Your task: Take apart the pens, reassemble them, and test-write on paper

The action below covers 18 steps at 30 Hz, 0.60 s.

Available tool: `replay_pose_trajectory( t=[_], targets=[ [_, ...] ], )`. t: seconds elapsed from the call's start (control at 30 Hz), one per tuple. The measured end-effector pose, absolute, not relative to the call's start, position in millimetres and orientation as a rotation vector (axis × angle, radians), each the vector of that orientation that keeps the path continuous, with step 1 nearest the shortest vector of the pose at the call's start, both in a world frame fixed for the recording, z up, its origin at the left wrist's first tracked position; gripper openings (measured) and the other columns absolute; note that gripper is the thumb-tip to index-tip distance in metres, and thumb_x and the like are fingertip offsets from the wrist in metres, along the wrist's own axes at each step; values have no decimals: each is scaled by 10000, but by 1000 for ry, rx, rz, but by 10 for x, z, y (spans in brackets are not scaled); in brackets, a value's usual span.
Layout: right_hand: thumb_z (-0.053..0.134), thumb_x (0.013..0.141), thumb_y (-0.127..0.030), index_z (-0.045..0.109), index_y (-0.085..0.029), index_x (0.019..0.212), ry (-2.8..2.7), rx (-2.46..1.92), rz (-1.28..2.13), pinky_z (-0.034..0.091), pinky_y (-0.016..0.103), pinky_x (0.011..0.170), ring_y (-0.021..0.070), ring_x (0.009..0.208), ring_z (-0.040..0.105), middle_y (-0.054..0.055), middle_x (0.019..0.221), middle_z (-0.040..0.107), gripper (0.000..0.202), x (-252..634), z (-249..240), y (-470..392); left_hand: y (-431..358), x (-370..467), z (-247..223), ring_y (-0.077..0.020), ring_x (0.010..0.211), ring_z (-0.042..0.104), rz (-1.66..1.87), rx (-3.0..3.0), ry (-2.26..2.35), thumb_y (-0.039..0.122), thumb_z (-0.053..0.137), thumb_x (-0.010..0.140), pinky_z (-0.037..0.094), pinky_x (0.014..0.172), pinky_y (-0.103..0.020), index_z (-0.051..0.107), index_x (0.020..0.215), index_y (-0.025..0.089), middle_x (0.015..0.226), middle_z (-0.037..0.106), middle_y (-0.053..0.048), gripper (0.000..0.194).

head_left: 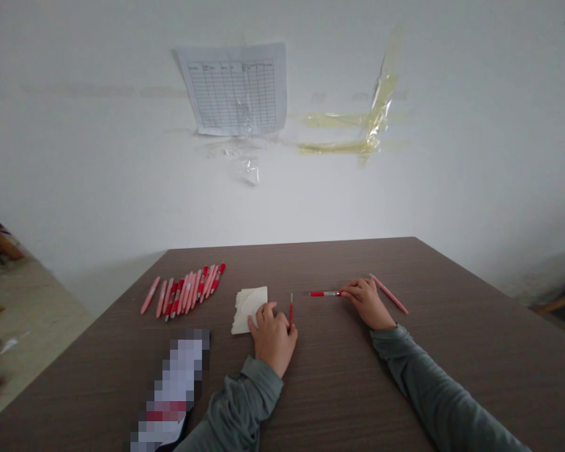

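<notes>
Reds and pinks on dark brown wood grain

We see a row of pink and red pens [183,292], a red refill [290,309], a cream folded cloth [247,307], grey sleeves [433,383], a streaked brown table [452,326], and a white gridded sheet [235,88] with yellowed tape [358,125] beside it.

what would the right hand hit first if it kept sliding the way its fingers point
The right hand points left along the table, fingertips on a red pen part. Going straight on, it would likely push that first; beyond lie the thin red refill and the folded cloth, though depth is unclear.
</notes>
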State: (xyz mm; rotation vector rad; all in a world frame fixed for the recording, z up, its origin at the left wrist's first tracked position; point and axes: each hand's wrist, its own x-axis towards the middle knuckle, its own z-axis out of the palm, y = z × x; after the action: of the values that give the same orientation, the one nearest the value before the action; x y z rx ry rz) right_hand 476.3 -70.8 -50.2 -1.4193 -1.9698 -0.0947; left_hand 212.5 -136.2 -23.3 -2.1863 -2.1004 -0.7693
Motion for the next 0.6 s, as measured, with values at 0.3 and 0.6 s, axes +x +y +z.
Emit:
replay_pose_trajectory(
  t=[0.3, 0.6],
  targets=[
    [480, 896, -382, 725, -288, 911, -1975, -1421, -91, 409, 447, 886, 259, 945, 486, 81, 920, 617, 263, 4748, -470, -729, -1356, 2113, -216, -289, 1225, 397, -772, -2188, -2118, 233, 596, 728, 237, 1032, -605, 629, 691, 185, 1232, 530, -102, 69],
    [498, 890, -370, 722, -293, 925, -2001, -1414, -83, 425, 421, 876, 253, 958, 479, 76, 931, 613, 239, 4732, -464, -739, -1339, 2094, -204, -284, 1197, 426, -886, -2201, -2048, 267, 606, 745, 288, 1007, -579, 612, 743, 197, 1195, 537, -92, 71]
  ],
)
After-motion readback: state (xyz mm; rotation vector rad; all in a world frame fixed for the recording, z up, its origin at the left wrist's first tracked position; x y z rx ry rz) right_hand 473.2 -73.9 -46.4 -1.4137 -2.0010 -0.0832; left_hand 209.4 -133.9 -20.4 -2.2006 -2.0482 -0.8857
